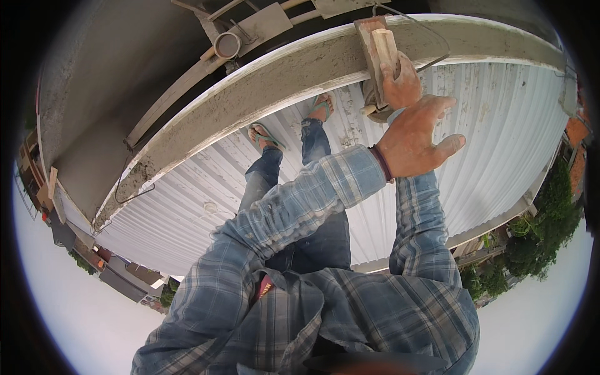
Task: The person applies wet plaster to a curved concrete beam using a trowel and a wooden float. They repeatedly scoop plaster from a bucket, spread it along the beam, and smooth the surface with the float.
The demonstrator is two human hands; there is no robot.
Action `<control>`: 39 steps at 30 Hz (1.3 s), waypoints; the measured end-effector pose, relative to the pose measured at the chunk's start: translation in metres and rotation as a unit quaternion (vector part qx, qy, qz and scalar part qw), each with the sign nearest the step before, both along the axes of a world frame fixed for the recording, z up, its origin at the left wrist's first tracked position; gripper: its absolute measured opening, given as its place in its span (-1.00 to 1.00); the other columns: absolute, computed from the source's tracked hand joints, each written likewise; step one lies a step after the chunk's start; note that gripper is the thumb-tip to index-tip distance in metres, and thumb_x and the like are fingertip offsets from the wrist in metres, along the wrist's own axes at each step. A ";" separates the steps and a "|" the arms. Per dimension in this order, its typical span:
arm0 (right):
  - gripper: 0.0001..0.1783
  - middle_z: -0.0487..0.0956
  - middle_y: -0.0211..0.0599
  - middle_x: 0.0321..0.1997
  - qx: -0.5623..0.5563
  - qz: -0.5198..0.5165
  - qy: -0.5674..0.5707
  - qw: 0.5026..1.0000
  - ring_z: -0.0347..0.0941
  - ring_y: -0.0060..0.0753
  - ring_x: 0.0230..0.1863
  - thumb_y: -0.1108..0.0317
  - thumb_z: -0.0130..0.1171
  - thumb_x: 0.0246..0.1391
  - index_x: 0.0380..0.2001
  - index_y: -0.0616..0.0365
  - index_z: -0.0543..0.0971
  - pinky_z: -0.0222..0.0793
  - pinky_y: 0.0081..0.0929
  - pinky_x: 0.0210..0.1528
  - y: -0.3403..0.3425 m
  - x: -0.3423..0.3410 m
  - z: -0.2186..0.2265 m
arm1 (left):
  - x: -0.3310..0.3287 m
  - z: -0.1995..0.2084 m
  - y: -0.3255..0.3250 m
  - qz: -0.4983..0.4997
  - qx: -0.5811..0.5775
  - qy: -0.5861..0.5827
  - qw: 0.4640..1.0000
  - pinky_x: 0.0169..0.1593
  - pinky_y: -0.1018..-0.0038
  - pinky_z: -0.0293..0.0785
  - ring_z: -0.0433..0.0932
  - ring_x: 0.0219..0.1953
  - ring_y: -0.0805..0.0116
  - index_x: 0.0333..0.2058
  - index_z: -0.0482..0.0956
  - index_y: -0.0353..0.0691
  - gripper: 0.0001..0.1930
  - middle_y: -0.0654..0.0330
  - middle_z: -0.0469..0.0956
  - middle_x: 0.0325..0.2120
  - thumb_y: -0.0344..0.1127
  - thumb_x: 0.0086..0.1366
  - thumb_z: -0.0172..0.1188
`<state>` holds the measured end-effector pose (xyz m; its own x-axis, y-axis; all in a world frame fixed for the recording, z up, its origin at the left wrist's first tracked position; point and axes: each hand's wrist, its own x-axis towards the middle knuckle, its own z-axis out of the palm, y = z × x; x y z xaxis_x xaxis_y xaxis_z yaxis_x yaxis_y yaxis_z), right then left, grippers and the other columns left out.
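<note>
My right hand (pixel 403 84) is closed round the wooden handle of a plastering float (pixel 369 62). The float lies across the grey cement-covered top of a low curved wall (pixel 287 94). Nearer to me, my left arm crosses over the right one. My left hand (pixel 412 144) is held in the air, fingers and thumb apart, with nothing in it. It overlaps the right wrist in view. Below the float, beside the wall, is a round dark container (pixel 378 115) with a short wooden handle showing at it; my hands hide part of both.
I stand in sandals on corrugated metal roofing (pixel 494 137). Bent metal rods (pixel 447 47) stick out at the wall. Beyond it are scaffold planks (pixel 178 100), a board (pixel 265 28) and a small bucket (pixel 227 45). Trees (pixel 531 244) and rooftops lie past the roof's edge.
</note>
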<state>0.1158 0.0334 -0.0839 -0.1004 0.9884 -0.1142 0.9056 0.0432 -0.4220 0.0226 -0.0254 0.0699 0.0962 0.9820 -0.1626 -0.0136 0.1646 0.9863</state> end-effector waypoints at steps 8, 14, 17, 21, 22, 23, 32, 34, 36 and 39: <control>-0.46 0.53 -0.01 0.07 -0.068 0.057 0.038 0.995 0.43 0.04 0.13 0.12 0.14 0.13 0.10 0.20 0.44 0.34 -0.13 0.16 -0.074 -0.123 -0.003 | -0.183 0.008 -0.224 0.120 -0.214 -0.037 0.969 0.02 0.40 0.48 0.58 -0.12 0.31 0.00 0.47 -0.43 -0.64 0.07 0.60 -0.21 -0.37 0.28 0.26; -0.42 0.49 -0.01 0.11 -0.248 0.130 0.160 0.947 0.37 0.01 0.18 0.18 0.10 0.16 0.18 0.25 0.35 0.31 -0.20 0.20 -0.258 -0.313 0.017 | -0.257 -0.042 -0.386 0.509 -0.320 -0.070 0.796 -0.14 0.55 0.43 0.48 -0.33 0.49 -0.10 0.52 -0.34 -0.70 0.21 0.56 -0.35 -0.18 0.42 0.08; -0.40 0.50 -0.05 0.15 -0.442 0.081 0.403 0.797 0.41 -0.15 0.18 0.32 0.11 0.15 0.24 0.30 0.29 0.29 -0.31 0.21 -0.320 -0.349 0.048 | -0.302 -0.077 -0.480 0.611 -0.373 -0.233 0.658 -0.17 0.51 0.44 0.48 -0.36 0.46 -0.12 0.52 -0.29 -0.65 0.23 0.56 -0.35 -0.09 0.44 0.01; -0.43 0.49 -0.19 0.15 -0.658 -0.074 0.600 0.449 0.41 -0.37 0.17 0.52 0.10 0.16 0.25 0.31 0.29 0.33 -0.45 0.17 -0.389 -0.304 0.075 | -0.286 -0.048 -0.502 0.518 -0.378 -0.465 0.611 -0.01 0.27 0.53 0.56 -0.03 0.25 0.11 0.37 -0.26 -0.58 0.12 0.53 -0.02 -0.09 0.48 -0.17; -0.45 0.50 -0.18 0.13 -0.681 -0.145 0.555 0.455 0.44 -0.34 0.14 0.56 0.07 0.14 0.22 0.30 0.31 0.39 -0.40 0.15 -0.400 -0.289 0.089 | -0.268 -0.055 -0.523 0.465 -0.345 -0.546 0.605 0.09 0.22 0.51 0.53 0.05 0.19 0.14 0.35 -0.28 -0.58 0.08 0.50 0.04 -0.14 0.47 -0.14; -0.48 0.48 -0.19 0.13 -0.705 -0.152 0.536 0.439 0.47 -0.30 0.11 0.51 0.08 0.16 0.20 0.27 0.32 0.46 -0.33 0.10 -0.411 -0.251 0.060 | -0.251 -0.065 -0.524 0.434 -0.358 -0.573 0.596 0.12 0.21 0.48 0.52 0.07 0.20 0.15 0.35 -0.27 -0.61 0.09 0.48 0.07 -0.19 0.46 -0.10; -0.38 0.43 -0.02 0.20 -0.670 -0.186 0.438 0.569 0.45 -0.09 0.13 0.06 0.01 0.28 0.22 0.31 0.29 0.49 -0.11 0.12 -0.385 -0.108 0.015 | -0.125 -0.142 -0.484 0.238 -0.231 -0.749 0.573 -0.06 0.33 0.58 0.58 -0.11 0.30 0.05 0.42 -0.20 -0.71 0.20 0.55 -0.08 -0.20 0.47 -0.05; -0.39 0.43 -0.08 0.22 -0.671 -0.172 0.435 0.575 0.41 -0.15 0.19 0.02 -0.05 0.32 0.25 0.24 0.28 0.38 -0.13 0.22 -0.362 -0.080 -0.010 | -0.105 -0.142 -0.488 0.339 -0.323 -0.648 0.600 0.05 0.34 0.50 0.55 -0.03 0.33 0.06 0.41 -0.21 -0.71 0.18 0.54 -0.03 -0.23 0.46 -0.01; -0.44 0.48 -0.15 0.16 -0.658 -0.201 0.336 0.644 0.48 -0.31 0.03 0.07 -0.07 0.35 0.25 0.23 0.30 0.45 -0.31 0.04 -0.319 -0.030 -0.051 | -0.091 -0.115 -0.473 0.442 -0.400 -0.551 0.584 -0.15 0.42 0.53 0.57 -0.09 0.37 0.04 0.43 -0.22 -0.74 0.15 0.55 -0.03 -0.26 0.48 -0.05; -0.68 0.61 -0.28 -0.18 -0.483 -0.297 0.212 0.796 0.54 -0.41 -0.24 0.21 0.04 0.22 -0.04 0.08 0.56 0.52 -0.42 -0.24 -0.241 0.046 -0.144 | -0.051 -0.111 -0.460 0.505 -0.391 -0.512 0.575 -0.12 0.51 0.52 0.54 -0.03 0.31 0.13 0.38 -0.15 -0.65 0.19 0.50 0.05 -0.17 0.47 -0.03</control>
<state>0.1616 -0.2076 -0.2275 0.1199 0.3479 -0.9298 0.4132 -0.8691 -0.2719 -0.0280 -0.4853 -0.0415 -0.0210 0.2868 -0.9578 -0.9988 -0.0490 0.0072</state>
